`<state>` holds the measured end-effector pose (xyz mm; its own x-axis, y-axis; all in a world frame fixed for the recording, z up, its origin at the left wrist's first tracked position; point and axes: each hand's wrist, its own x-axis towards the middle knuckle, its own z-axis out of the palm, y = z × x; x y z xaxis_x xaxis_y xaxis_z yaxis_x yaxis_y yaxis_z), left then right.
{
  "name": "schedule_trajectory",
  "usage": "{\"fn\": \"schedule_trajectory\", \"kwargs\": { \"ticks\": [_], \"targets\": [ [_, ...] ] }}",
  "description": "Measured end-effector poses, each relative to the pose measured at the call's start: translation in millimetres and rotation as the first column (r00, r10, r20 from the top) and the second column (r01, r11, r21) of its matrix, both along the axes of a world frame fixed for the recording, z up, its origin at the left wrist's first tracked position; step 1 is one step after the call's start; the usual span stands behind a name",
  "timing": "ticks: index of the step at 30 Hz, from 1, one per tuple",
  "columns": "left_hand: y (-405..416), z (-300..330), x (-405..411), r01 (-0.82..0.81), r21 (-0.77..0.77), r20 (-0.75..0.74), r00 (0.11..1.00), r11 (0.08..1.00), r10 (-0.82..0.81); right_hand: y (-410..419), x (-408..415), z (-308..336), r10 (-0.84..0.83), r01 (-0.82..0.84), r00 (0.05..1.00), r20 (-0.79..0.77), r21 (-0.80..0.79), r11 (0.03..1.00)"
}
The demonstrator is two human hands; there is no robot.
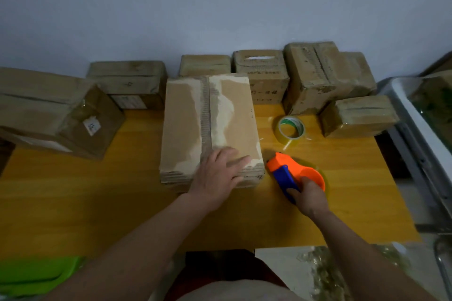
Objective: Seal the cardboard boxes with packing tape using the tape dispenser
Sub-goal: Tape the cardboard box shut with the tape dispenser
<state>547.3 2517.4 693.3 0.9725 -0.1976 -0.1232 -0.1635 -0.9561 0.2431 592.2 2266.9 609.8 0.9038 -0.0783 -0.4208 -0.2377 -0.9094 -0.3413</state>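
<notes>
A long cardboard box (188, 115) lies in the middle of the yellow wooden table (97, 203), its two top flaps closed along a centre seam with torn paper patches. My left hand (217, 176) rests flat on the box's near right corner, fingers straight. Just right of the box, my right hand (309, 197) grips the orange and blue tape dispenser (286, 168), which sits low on the table with its nose toward the box. A spare roll of clear tape (291, 128) lies farther back on the table.
Several taped cardboard boxes line the wall: a large one (49, 110) at left, others (327, 76) behind and right. A metal frame (415, 129) stands at the right edge. A green lid (31, 276) lies below the table's left front.
</notes>
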Motion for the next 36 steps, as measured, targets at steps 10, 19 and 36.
{"fn": "schedule_trajectory", "kwargs": {
  "ticks": [10,19,36],
  "targets": [
    [-35.0,58.5,41.2,-0.258,-0.357,-0.218,0.957,0.898,0.189,-49.3,-3.6,87.7,0.217,-0.118,0.976,-0.027,0.771,0.626],
    [-53.4,87.9,48.4,-0.277,-0.592,-0.455,0.89,0.757,-0.031,-66.3,2.2,118.6,0.365,-0.166,0.929,-0.057,0.818,0.551],
    [-35.9,53.9,14.4,-0.545,-0.739,-0.425,0.834,0.397,0.352,-26.6,3.2,136.1,0.476,-0.162,0.855,-0.203,0.768,0.62]
  ]
}}
